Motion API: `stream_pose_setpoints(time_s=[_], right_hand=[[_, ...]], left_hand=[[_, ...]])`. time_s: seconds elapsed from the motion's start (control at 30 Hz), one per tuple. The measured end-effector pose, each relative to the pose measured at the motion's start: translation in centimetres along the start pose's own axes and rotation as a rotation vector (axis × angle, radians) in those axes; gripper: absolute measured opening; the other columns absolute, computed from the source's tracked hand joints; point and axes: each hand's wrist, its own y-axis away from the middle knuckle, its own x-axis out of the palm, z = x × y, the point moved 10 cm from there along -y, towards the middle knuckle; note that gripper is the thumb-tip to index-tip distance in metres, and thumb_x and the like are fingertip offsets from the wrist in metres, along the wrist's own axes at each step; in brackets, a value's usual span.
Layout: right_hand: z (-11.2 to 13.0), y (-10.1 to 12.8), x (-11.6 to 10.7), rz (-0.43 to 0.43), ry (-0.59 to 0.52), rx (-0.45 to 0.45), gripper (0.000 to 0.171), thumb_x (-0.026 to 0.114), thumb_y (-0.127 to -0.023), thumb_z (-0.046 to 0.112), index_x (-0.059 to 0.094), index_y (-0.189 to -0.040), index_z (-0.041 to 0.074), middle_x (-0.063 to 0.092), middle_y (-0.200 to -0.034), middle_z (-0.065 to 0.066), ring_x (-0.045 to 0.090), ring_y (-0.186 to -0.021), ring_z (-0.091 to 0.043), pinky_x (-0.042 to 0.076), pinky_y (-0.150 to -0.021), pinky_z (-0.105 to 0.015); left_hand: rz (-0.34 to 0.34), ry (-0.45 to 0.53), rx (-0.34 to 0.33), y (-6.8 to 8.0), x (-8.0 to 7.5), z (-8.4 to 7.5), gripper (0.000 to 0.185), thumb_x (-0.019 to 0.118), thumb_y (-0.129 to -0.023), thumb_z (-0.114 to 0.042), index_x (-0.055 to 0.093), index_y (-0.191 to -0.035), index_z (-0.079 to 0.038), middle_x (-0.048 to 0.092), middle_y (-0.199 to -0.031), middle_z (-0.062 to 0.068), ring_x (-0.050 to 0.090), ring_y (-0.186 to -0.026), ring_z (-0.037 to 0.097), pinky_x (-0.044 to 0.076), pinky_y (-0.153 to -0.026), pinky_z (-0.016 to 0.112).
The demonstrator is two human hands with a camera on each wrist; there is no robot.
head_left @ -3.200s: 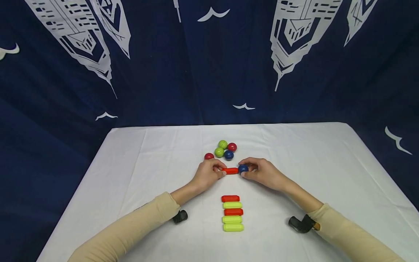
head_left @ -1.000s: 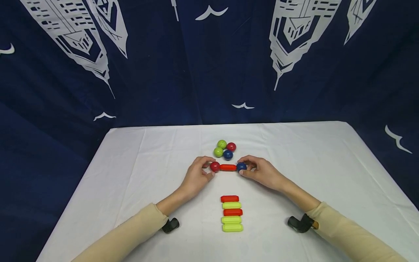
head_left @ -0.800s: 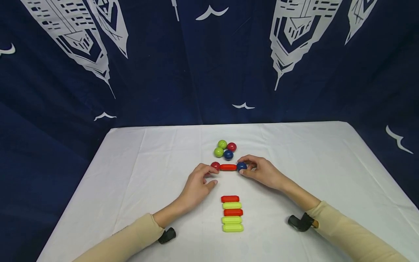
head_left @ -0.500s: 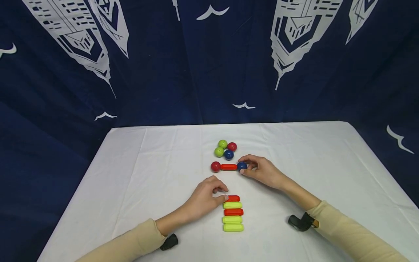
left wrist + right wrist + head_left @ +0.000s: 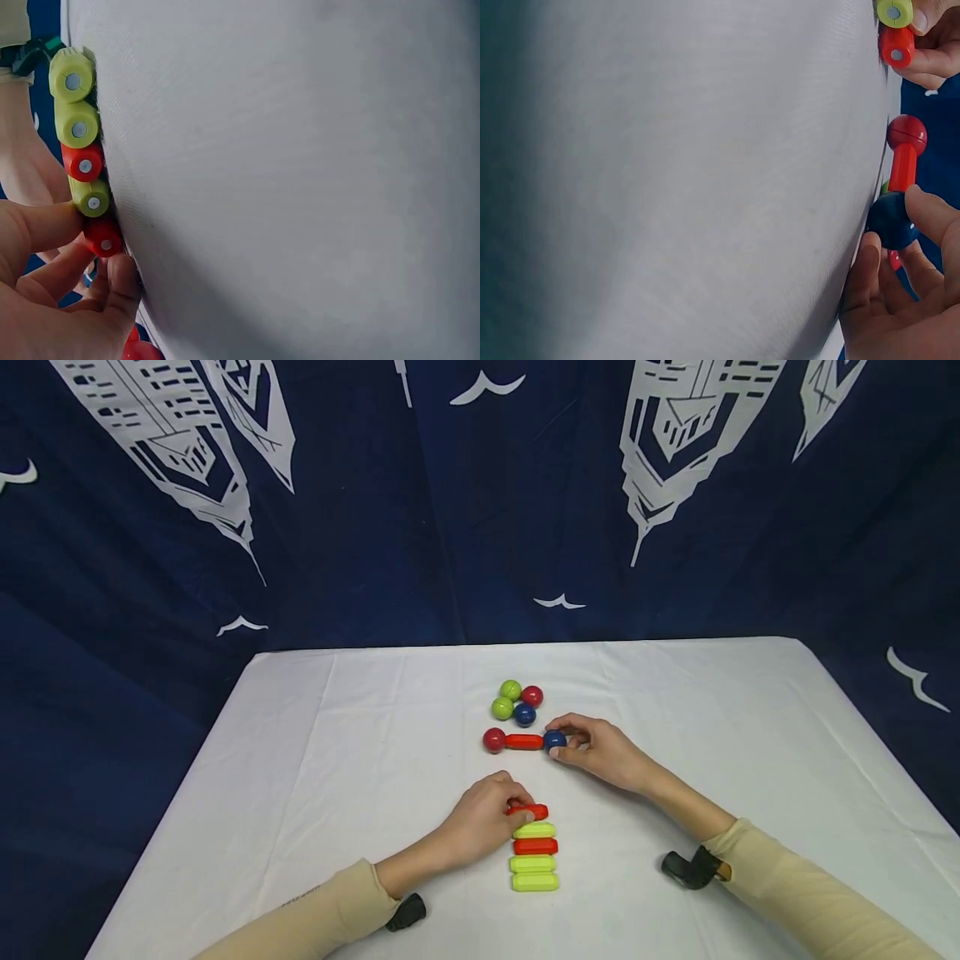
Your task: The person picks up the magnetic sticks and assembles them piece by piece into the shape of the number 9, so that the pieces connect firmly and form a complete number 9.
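- The left hand (image 5: 486,821) is pinching the top red stick (image 5: 534,812) of the stick row (image 5: 534,847), fingers curled round it
- The right hand (image 5: 603,753) is gripping the blue ball (image 5: 554,741) beyond the stick row on the worktop (image 5: 300,793)

A white cloth is covering the tabletop (image 5: 337,760), creasing faintly toward 12 o'clock. Behind it, a navy curtain (image 5: 450,510) printed with white skyscrapers and gulls is hanging from 9 to 3 o'clock.
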Motion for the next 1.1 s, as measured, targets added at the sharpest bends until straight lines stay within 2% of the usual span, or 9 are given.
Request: stream_pose_setpoints(time_s=[0.13, 0.2, 0.33, 0.5, 0.7, 0.87, 1.1], right_hand=[[0.0, 0.0, 0.1, 0.007, -0.009, -0.007, 0.036, 0.072, -0.091, 0.019, 0.062, -0.125, 0.011, 0.059, -0.088, -0.003, 0.054, -0.075, -0.020, 0.043, -0.066, -0.029], [0.0, 0.0, 0.1, 0.009, -0.011, -0.006, 0.036, 0.072, -0.091, 0.019, 0.062, -0.125, 0.011, 0.059, -0.088, -0.004, 0.054, -0.076, -0.020, 0.043, -0.067, -0.030], [0.1, 0.0, 0.0, 0.003, 0.003, -0.003, 0.036, 0.072, -0.091, 0.020, 0.062, -0.125, 0.011, 0.059, -0.089, -0.003, 0.054, -0.077, -0.020, 0.043, -0.069, -0.031], [0.1, -0.1, 0.1, 0.002, 0.012, -0.007, 0.036, 0.072, -0.091, 0.020, 0.063, -0.125, 0.011, 0.059, -0.090, -0.003, 0.053, -0.079, -0.020, 0.043, -0.069, -0.031], [0.1, 0.0, 0.1, 0.001, -0.002, -0.009, 0.035, 0.072, -0.091, 0.019, 0.063, -0.124, 0.011, 0.059, -0.091, -0.003, 0.054, -0.079, -0.020, 0.043, -0.068, -0.030], [0.0, -0.1, 0.1, 0.006, -0.005, -0.003, 0.036, 0.072, -0.091, 0.020, 0.063, -0.125, 0.012, 0.060, -0.091, -0.003, 0.054, -0.078, -0.021, 0.043, -0.068, -0.031], [-0.3, -0.2, -0.3, 0.000, -0.013, 0.017, 0.036, 0.070, -0.092, 0.019, 0.062, -0.127, 0.012, 0.061, -0.095, -0.003, 0.055, -0.078, -0.021, 0.045, -0.070, -0.034]], left_hand=[[0.003, 0.012, -0.020, 0.3, -0.3, 0.4, 0.011, 0.069, -0.093, -0.014, 0.072, -0.101, -0.008, 0.059, -0.089, -0.011, 0.052, -0.085, 0.008, 0.045, -0.077, 0.024], [-0.011, 0.063, -0.047, 0.4, -0.8, 0.8, 0.011, 0.068, -0.094, -0.014, 0.071, -0.102, -0.009, 0.061, -0.087, -0.010, 0.051, -0.083, 0.010, 0.044, -0.075, 0.026], [-0.101, 0.236, -0.121, 0.5, -2.2, 2.4, 0.010, 0.066, -0.095, -0.012, 0.070, -0.104, -0.008, 0.064, -0.081, -0.005, 0.053, -0.074, 0.012, 0.043, -0.067, 0.025], [-0.216, 0.462, -0.235, 0.6, -3.7, 4.7, 0.016, 0.066, -0.094, -0.009, 0.065, -0.107, -0.001, 0.067, -0.082, 0.001, 0.056, -0.066, 0.013, 0.047, -0.059, 0.023], [-0.250, 0.666, -0.300, 0.2, -3.9, 6.3, 0.025, 0.064, -0.093, -0.005, 0.056, -0.113, 0.008, 0.068, -0.078, 0.011, 0.056, -0.056, 0.014, 0.050, -0.055, 0.024], [-0.250, 0.727, -0.338, -0.1, -3.8, 6.8, 0.026, 0.061, -0.095, -0.004, 0.054, -0.115, 0.010, 0.067, -0.076, 0.012, 0.055, -0.052, 0.013, 0.050, -0.055, 0.025], [-0.228, 0.767, -0.341, -0.5, -3.5, 6.6, 0.026, 0.060, -0.095, -0.003, 0.053, -0.116, 0.011, 0.067, -0.079, 0.013, 0.060, -0.057, 0.014, 0.055, -0.061, 0.027]])
